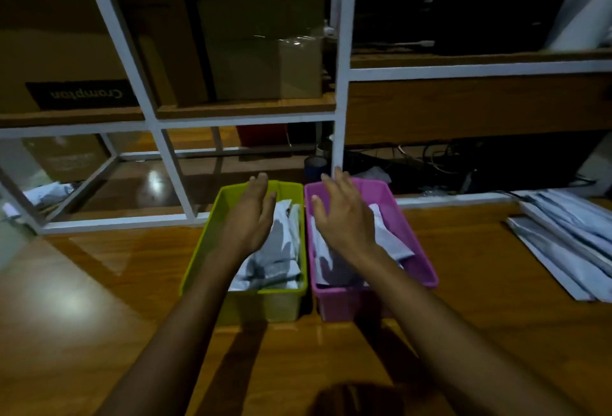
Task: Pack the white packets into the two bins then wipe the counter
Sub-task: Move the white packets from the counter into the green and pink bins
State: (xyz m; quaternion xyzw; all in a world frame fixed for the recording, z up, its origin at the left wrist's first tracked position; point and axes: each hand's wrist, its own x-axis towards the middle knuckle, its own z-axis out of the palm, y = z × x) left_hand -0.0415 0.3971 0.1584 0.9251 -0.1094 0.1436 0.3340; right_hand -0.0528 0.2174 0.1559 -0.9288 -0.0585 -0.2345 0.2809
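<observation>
Head view. Our left hand (253, 213) is over the green bin (198, 250), fingers straight and close together, palm turned inward, holding nothing. Our right hand (344, 217) is over the pink bin (418, 250), fingers straight and spread, palm down, also holding nothing. We cannot tell whether either palm touches the contents below.

The two bins stand side by side on the wooden counter (463, 316), their long walls just beside each other. White packets (281, 250) lie piled in the green bin, and more packets (389, 238) lie in the pink bin.

A stack of flat white packets (569, 243) lies on the counter, well apart to the right. A white shelf frame (341, 51) with cardboard boxes (66, 34) stands behind the bins.
</observation>
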